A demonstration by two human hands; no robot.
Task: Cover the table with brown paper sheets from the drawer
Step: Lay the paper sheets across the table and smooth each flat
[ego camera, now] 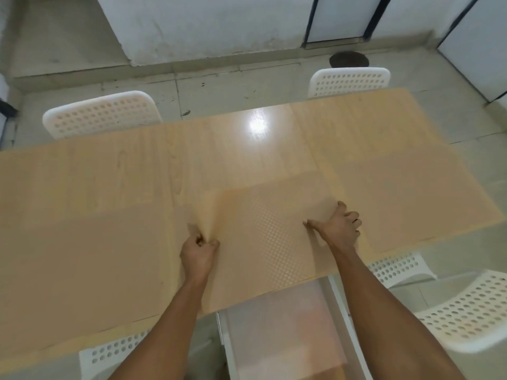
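At the bottom centre of the frame a white drawer (285,335) stood pulled out under the table (247,149). Just above it, a brown paper sheet (263,242) lay on the tabletop's near edge. The left hand (198,252) pinched its rumpled left edge in curled fingers; the right hand (338,229) gripped its right edge, thumb stretched across the paper. More sheets (82,256) lay at lower left and right. White perforated chairs (101,113) stood beyond, upper frame.

No readable text, labels or numbers; blur may hide small print.
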